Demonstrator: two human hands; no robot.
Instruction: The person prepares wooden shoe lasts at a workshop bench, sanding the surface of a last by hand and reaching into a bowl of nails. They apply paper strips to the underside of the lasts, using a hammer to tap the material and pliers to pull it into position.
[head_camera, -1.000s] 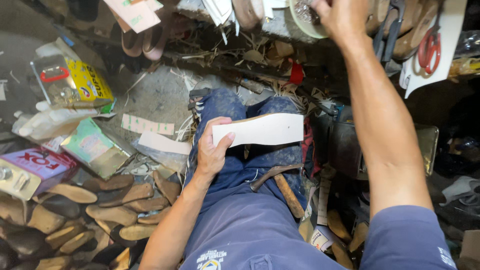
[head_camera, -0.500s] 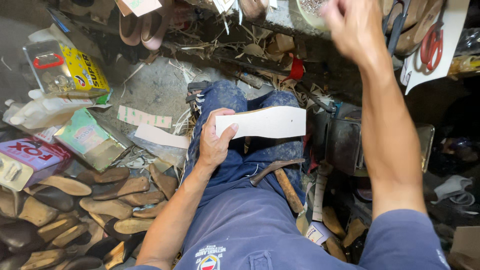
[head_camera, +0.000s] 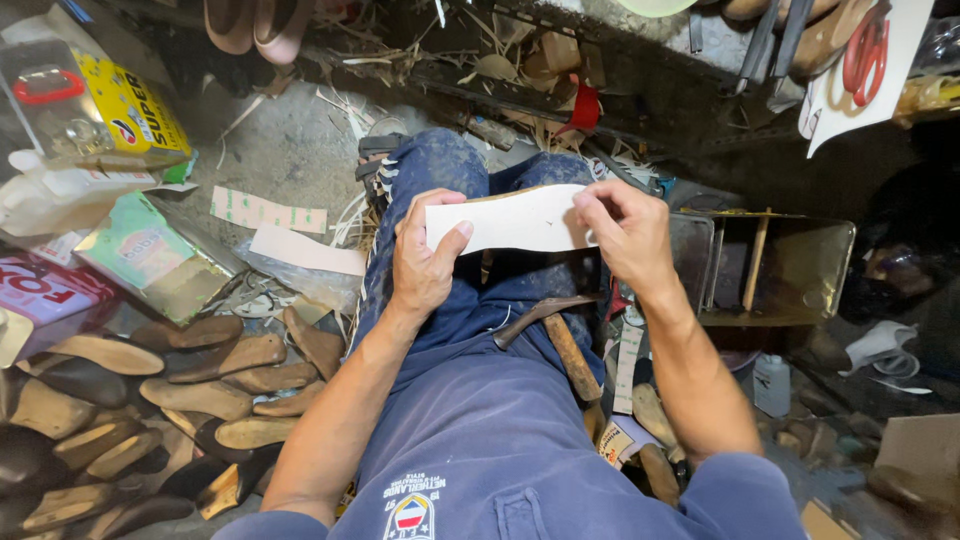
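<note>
A cluttered workshop floor lies below, strewn with scraps, with wooden shoe lasts heaped at the left. Over the person's blue-trousered knees is a white insole blank — flat, pale, gently waisted, with curved edges and a few faint marks. The left hand pinches its left end, thumb on top; the right hand pinches the right end. A hammer rests on the lap.
</note>
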